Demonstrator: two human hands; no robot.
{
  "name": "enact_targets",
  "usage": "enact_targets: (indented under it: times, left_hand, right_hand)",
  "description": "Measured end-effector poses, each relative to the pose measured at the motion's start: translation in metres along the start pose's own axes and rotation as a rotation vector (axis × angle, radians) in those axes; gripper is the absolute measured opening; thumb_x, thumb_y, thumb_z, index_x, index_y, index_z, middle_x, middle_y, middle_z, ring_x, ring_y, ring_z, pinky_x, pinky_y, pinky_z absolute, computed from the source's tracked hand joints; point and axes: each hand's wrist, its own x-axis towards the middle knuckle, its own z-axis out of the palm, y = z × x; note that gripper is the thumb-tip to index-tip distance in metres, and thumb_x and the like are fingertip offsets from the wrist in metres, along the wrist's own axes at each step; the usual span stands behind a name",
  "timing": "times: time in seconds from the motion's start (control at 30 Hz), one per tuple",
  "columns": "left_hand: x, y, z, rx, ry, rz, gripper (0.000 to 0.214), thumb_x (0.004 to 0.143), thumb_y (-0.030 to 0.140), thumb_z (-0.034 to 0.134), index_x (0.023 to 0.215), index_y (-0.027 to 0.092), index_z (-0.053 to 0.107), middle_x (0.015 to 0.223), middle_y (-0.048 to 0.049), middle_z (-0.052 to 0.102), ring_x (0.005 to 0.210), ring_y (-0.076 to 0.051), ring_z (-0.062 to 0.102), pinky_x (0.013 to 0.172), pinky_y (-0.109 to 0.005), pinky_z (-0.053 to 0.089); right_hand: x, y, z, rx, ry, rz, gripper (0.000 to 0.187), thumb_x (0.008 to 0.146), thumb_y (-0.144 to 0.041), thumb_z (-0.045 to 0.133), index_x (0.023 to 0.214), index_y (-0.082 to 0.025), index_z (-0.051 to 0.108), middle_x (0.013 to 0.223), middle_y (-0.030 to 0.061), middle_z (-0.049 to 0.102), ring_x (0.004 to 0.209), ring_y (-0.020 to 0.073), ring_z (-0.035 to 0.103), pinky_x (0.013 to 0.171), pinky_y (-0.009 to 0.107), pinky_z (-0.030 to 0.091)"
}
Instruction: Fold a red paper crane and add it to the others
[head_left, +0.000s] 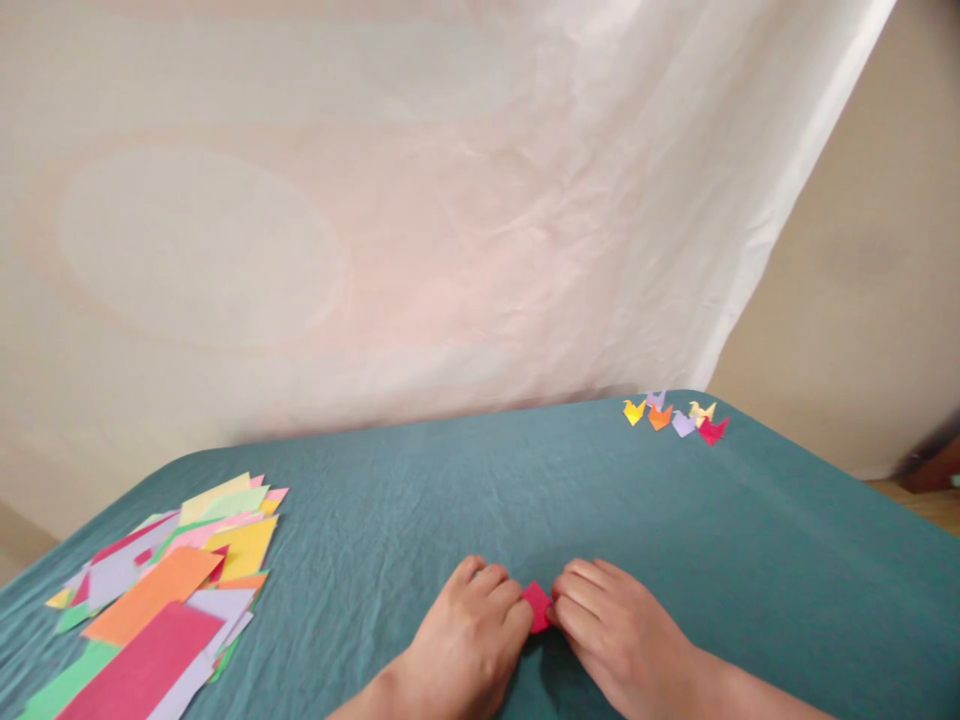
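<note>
A small folded piece of red paper (536, 607) shows between my two hands, close to the front of the table. My left hand (474, 630) is closed at its left edge, the fingers curled and pressed together. On the other side my right hand (619, 625) pinches the right edge of the same paper. The fingertips hide part of the paper, so its full folded shape cannot be made out.
Loose coloured paper sheets (161, 590) lie in an overlapping pile at the left. Several small folded paper birds (660, 417) stand at the far right corner of the table with its green cloth (390, 510). A pale hanging sheet (420, 220) rises behind the table.
</note>
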Motion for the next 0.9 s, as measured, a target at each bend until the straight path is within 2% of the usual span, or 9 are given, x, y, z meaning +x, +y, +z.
enact_targets:
  times: [0.2,0.37,0.5,0.7,0.9]
  left_hand:
    - [-0.0007,0.0011,0.0011,0.004,0.006,-0.006,0.011,0.088,0.025,0.053,0.079,0.018,0.054,0.080,-0.0029,0.061,0.080,-0.020,0.054,0.079,-0.035,0.039]
    - [-0.0003,0.0026,0.0067,-0.017,0.009,-0.013,0.006,0.084,0.019,0.056,0.079,0.018,0.053,0.081,-0.0022,0.061,0.077,-0.019,0.054,0.073,-0.033,0.039]
    - [0.0003,0.0036,0.0048,-0.098,0.032,-0.066,0.008,0.085,0.015,0.051,0.078,0.018,0.053,0.079,-0.0031,0.060,0.074,-0.018,0.054,0.069,-0.031,0.039]
    - [0.0005,0.0041,-0.0001,-0.191,0.067,-0.149,0.010,0.086,0.014,0.049,0.078,0.018,0.054,0.082,-0.0046,0.060,0.079,-0.020,0.053,0.071,-0.032,0.038]
    - [0.0007,0.0050,-0.0014,-0.271,0.036,-0.237,0.007,0.083,0.014,0.054,0.078,0.018,0.055,0.084,-0.0037,0.059,0.083,-0.020,0.052,0.073,-0.033,0.038]
  right_hand:
    - [-0.0003,-0.0025,-0.0025,0.049,-0.057,0.030,0.015,0.090,-0.012,0.050,0.078,-0.016,0.059,0.077,0.0027,0.058,0.075,0.0169,0.049,0.069,0.030,0.038]
    - [-0.0002,-0.0024,-0.0033,0.088,-0.061,0.062,0.015,0.090,-0.015,0.052,0.079,-0.017,0.061,0.077,0.0027,0.059,0.075,0.0169,0.049,0.068,0.030,0.039]
    - [-0.0001,-0.0014,-0.0043,0.122,-0.073,0.105,0.009,0.087,-0.016,0.058,0.079,-0.017,0.061,0.078,0.0023,0.059,0.076,0.0170,0.051,0.069,0.030,0.040]
    - [0.0008,-0.0025,-0.0052,0.144,-0.064,0.145,0.011,0.087,-0.016,0.059,0.076,-0.017,0.060,0.077,0.0020,0.059,0.076,0.0172,0.052,0.070,0.030,0.041]
    - [0.0014,-0.0028,-0.0040,0.188,-0.048,0.229,0.011,0.085,-0.016,0.062,0.075,-0.017,0.059,0.078,0.0015,0.058,0.077,0.0173,0.052,0.071,0.030,0.041]
